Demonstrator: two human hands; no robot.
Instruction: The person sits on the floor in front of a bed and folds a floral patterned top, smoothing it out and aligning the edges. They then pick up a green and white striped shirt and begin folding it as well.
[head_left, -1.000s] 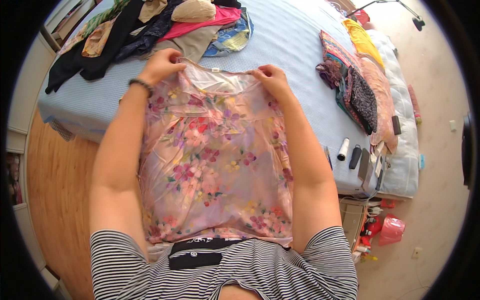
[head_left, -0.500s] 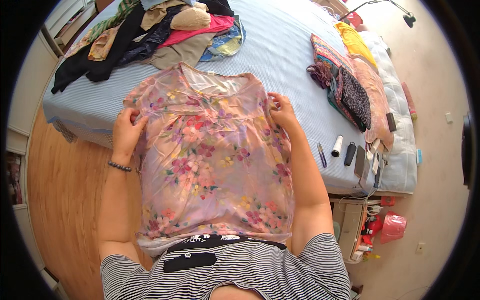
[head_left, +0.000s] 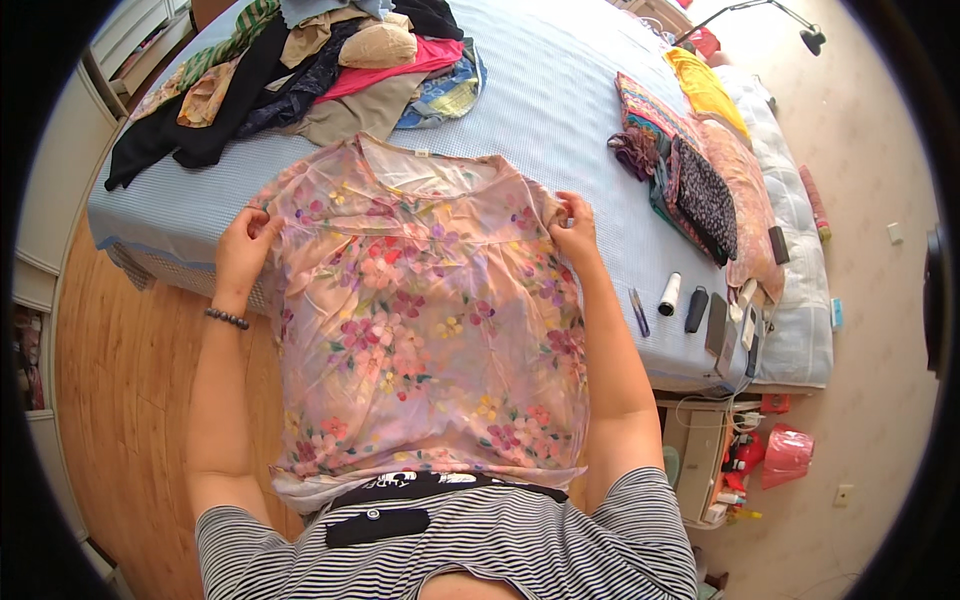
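Note:
A pink floral blouse (head_left: 410, 330) lies spread out, its neckline on the bed and its hem against my striped shirt. My left hand (head_left: 245, 248), below a dark beaded bracelet (head_left: 227, 318), pinches the blouse's left sleeve edge. On the opposite side my right hand (head_left: 574, 228) grips the other sleeve edge between thumb and fingers. The fabric between both hands is fairly flat, with light creases near the chest seam.
The bed (head_left: 540, 90) has a blue cover. A heap of mixed clothes (head_left: 330, 80) lies far left; folded garments (head_left: 690, 190) lie at right. Nearer are a pen-like item (head_left: 639, 312), a white tube (head_left: 670, 294) and a dark pouch (head_left: 697, 309). Wooden floor (head_left: 140, 390) shows at left.
Both hands have moved slightly outward, drawing the sleeves a little wider apart. The blouse's upper part looks flatter and more spread.

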